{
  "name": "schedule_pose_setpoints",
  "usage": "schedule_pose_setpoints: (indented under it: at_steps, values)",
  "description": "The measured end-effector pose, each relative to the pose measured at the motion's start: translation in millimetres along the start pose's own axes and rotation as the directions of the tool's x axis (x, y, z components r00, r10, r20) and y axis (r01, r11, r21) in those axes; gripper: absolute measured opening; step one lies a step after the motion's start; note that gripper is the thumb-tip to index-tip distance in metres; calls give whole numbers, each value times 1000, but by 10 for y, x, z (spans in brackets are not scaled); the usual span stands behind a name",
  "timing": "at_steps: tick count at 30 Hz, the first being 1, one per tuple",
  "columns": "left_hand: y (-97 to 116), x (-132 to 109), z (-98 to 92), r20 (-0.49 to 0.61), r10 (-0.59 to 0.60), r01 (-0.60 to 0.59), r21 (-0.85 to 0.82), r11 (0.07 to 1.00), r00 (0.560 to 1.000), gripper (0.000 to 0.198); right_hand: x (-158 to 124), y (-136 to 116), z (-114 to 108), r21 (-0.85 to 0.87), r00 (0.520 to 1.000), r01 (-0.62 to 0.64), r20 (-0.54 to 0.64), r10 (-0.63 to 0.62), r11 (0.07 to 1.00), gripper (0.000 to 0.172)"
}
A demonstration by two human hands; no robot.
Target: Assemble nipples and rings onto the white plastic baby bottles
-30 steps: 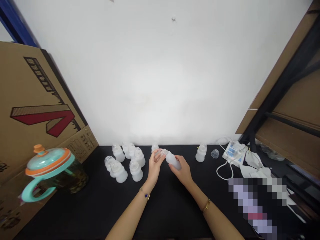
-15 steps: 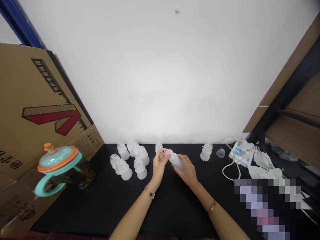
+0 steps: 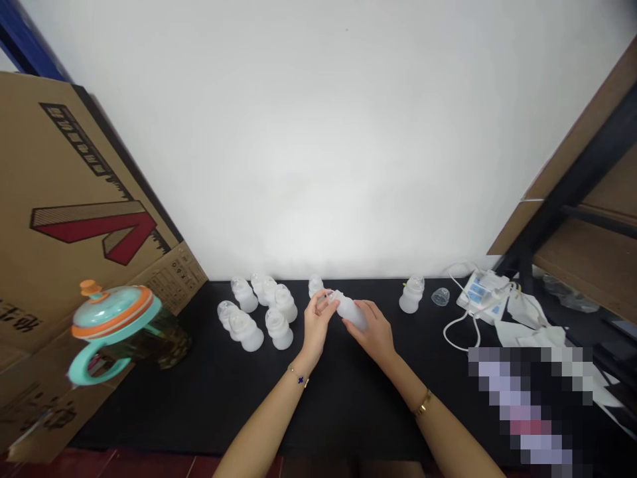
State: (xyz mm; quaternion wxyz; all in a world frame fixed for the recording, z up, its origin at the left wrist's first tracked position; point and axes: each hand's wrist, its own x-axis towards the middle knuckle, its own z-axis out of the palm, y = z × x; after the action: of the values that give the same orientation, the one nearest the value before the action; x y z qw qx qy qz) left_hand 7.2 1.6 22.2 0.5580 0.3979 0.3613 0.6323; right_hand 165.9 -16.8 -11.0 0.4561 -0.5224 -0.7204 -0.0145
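A frosted plastic baby bottle (image 3: 352, 312) lies tilted between my hands, with its threaded neck pointing left. My right hand (image 3: 374, 335) wraps its body from below. My left hand (image 3: 314, 325) pinches at the neck, and the fingers hide part of it. Behind my left hand stands a capped bottle (image 3: 315, 286). To the left, several capped frosted bottles stand in a cluster, among them one (image 3: 279, 328) nearest my left hand. Another capped bottle (image 3: 411, 295) stands alone to the right.
The black tabletop (image 3: 164, 405) runs under everything against a white wall (image 3: 318, 146). A clear small cup (image 3: 440, 297) sits near a white corded device (image 3: 482, 297). A teal-and-orange lidded jug (image 3: 112, 318) and cardboard box (image 3: 84, 199) stand left. A pixelated patch (image 3: 527, 405) covers the lower right.
The whole view has shifted with my head. Both hands stay on the bottle, which has turned only slightly. The standing bottles have not moved.
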Motion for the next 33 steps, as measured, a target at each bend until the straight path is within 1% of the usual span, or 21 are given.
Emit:
schedule_pose_setpoints:
  at_steps: [9, 16, 21, 26, 33]
  values:
    - [41, -16, 5, -28, -33, 34, 25, 999, 999, 46, 5, 25, -7, -37, 1000, 21, 12, -21, 999, 40]
    - [89, -30, 34, -21, -27, 27, 25, 999, 999, 46, 5, 39, -14, -64, 999, 47, 0, -47, 997, 40]
    - [91, -33, 22, -14, -28, 29, 29, 999, 999, 45, 4, 44, -21, -52, 999, 32, 16, -32, 998, 40]
    - [80, -24, 1, -7, -34, 34, 35, 999, 999, 46, 9, 36, -23, -54, 999, 51, -9, -51, 997, 39]
    - [78, -21, 14, -9, -21, 22, 26, 999, 1000, 44, -2, 24, -17, -12, 999, 31, -11, -31, 999, 41]
